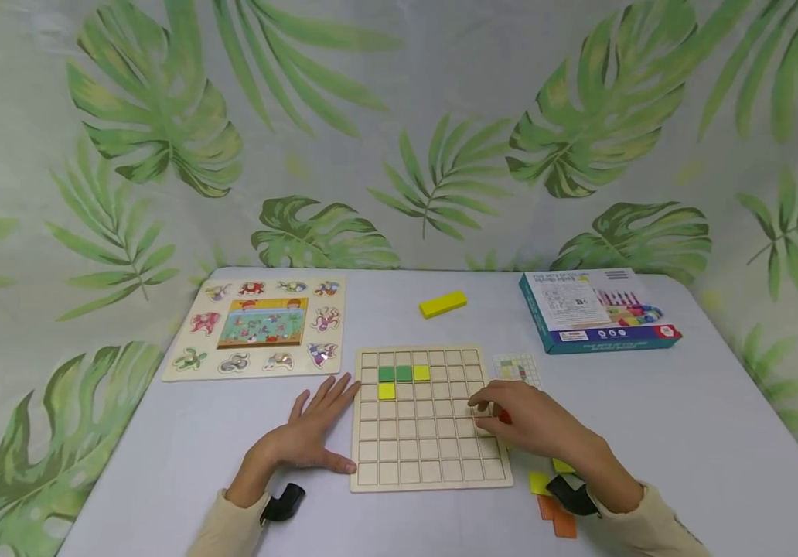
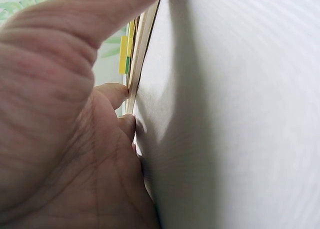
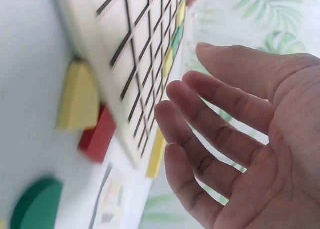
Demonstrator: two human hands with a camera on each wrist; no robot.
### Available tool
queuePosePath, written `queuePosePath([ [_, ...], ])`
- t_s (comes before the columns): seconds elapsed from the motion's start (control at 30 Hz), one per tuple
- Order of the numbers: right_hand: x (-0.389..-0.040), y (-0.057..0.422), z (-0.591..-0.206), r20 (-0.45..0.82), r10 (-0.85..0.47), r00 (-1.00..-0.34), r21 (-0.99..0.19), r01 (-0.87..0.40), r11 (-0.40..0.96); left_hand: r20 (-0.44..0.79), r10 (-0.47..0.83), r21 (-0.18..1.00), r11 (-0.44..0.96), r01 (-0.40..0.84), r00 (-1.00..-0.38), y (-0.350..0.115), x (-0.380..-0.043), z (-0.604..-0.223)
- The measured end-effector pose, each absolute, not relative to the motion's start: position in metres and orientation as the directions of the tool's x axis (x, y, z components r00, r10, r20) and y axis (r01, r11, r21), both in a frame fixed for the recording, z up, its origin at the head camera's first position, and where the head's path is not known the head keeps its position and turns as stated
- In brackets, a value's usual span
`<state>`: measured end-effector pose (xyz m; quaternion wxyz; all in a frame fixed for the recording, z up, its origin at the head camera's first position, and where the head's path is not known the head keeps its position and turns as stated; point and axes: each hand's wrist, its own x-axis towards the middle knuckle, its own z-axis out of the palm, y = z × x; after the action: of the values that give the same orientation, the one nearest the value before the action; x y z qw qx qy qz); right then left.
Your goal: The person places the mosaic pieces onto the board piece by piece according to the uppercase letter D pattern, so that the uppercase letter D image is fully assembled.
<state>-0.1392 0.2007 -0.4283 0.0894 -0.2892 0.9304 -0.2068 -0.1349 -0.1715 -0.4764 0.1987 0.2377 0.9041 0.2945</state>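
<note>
A wooden grid board (image 1: 434,449) lies flat on the table. Two green tiles (image 1: 395,374) sit side by side in its upper left, with a yellow tile (image 1: 421,373) to their right and another yellow tile (image 1: 387,391) below the left one. My left hand (image 1: 308,433) rests along the board's left edge, fingers and thumb spread. Over the right edge hovers my right hand (image 1: 527,418), its fingers loosely bent and nothing between them in the right wrist view. Below it, a yellow block (image 3: 79,96) and a red block (image 3: 97,135) lie beside the board.
Yellow (image 1: 540,483) and orange pieces (image 1: 564,524) lie by my right wrist, and a green rounded piece (image 3: 37,204) nearby. A pattern card (image 1: 510,363) is right of the board. Behind are a yellow bar (image 1: 443,304), a sea-animal puzzle (image 1: 190,340) and a box (image 1: 601,338).
</note>
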Motion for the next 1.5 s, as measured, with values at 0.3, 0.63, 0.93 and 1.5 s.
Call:
queuePosePath([
  [0.3,-0.131,0.227,-0.432,-0.074,-0.525,-0.848,-0.442,-0.444,0.779,-0.216,0.548,0.626,0.713,0.316,-0.808,-0.172,-0.135,-0.478],
  [0.63,-0.126,0.250,-0.432,-0.169,-0.484,-0.859,-0.468,-0.362,0.806,-0.223,0.544,0.621,0.719,0.312,-0.809,-0.172,-0.135,-0.477],
  [0.93,-0.113,0.266,-0.428,-0.265,-0.418,-0.869,-0.482,-0.256,0.838,-0.204,0.551,0.628,0.707,0.324,-0.809,-0.171,-0.134,-0.477],
  [1.5,-0.100,0.283,-0.426,-0.341,-0.359,-0.869,-0.461,-0.179,0.869,-0.221,0.539,0.627,0.717,0.305,-0.812,-0.170,-0.134,-0.475],
])
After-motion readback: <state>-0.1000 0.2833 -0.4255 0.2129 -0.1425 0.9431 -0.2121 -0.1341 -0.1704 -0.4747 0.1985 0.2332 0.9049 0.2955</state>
